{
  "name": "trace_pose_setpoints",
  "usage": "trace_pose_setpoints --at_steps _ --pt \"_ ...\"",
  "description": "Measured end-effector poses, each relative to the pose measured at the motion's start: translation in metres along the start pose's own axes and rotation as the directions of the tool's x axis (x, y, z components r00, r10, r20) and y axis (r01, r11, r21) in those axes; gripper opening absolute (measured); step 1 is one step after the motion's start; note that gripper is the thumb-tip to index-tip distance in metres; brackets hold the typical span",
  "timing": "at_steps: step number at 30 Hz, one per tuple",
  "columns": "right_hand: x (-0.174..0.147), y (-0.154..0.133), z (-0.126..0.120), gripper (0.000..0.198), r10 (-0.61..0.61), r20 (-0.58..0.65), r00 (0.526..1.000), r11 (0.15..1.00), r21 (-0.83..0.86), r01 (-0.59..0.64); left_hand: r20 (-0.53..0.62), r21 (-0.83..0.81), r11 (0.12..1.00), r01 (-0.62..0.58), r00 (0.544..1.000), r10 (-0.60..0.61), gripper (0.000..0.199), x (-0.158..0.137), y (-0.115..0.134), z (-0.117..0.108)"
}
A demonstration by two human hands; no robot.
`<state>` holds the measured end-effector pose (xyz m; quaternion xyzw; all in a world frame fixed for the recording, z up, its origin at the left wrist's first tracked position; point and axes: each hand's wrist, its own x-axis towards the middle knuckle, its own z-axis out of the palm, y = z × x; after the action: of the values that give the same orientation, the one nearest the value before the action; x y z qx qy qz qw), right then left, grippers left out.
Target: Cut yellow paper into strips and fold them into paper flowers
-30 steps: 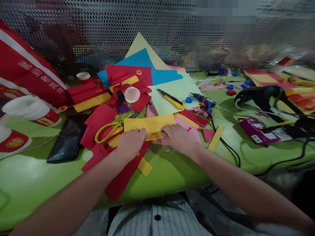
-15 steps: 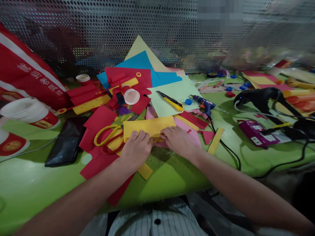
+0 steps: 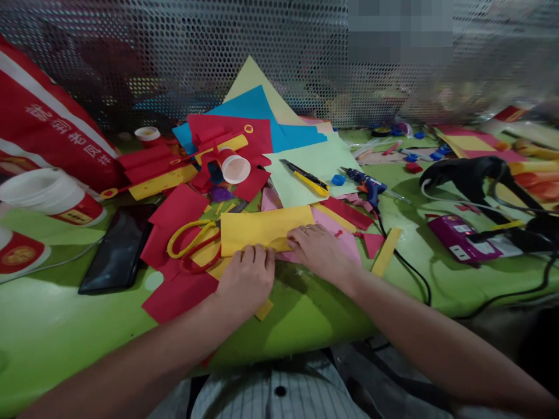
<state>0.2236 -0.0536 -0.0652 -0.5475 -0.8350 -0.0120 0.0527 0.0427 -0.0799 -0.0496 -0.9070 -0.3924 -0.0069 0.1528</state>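
Head | left hand (image 3: 247,279), right hand (image 3: 321,251): both flat, unclenched, pressing yellow paper (image 3: 264,228) | red bag (image 3: 48,131): white characters

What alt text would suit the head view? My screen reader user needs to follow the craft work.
Two bare hands, left hand and right hand, press on the near edge of a folded yellow paper on a green table. Yellow-handled scissors lie just left of it among red paper scraps, with a black phone further left.
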Motion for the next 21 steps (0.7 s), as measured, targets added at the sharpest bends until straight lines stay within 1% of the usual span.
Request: trace_pose_setpoints --at_steps 3,6,10,15,21 --pt "-0.001 0.0006 -0.0003 0.02 -0.01 -0.004 1.0 1.0 -0.005 0.01 0.003 -0.045 0.999 0.029 1.0 -0.029 0.038 0.0001 0.002 -0.0002" --pt "-0.0014 0.0008 -0.0003 0.021 -0.017 -0.02 1.0 1.0 -0.011 0.016 0.01 -0.055 0.998 0.032 0.999 -0.031 0.042 -0.0002 0.0031 -0.001" --pt "-0.0008 0.0011 0.0008 0.022 -0.01 -0.03 0.999 1.0 0.003 0.01 0.057 -0.07 0.997 0.046 0.998 -0.042 0.042 -0.0002 0.0037 -0.0031" --pt "-0.0003 0.0013 0.0009 0.023 0.003 -0.011 1.0 1.0 0.006 -0.002 0.115 -0.079 0.995 0.059 0.992 -0.05 0.044 0.0015 0.0049 -0.0053" --pt "0.0008 -0.0021 -0.0049 0.025 0.065 -0.015 0.998 0.998 -0.016 -0.066 0.163 -0.087 0.994 0.069 0.985 -0.054 0.042 0.0043 0.004 -0.0094"
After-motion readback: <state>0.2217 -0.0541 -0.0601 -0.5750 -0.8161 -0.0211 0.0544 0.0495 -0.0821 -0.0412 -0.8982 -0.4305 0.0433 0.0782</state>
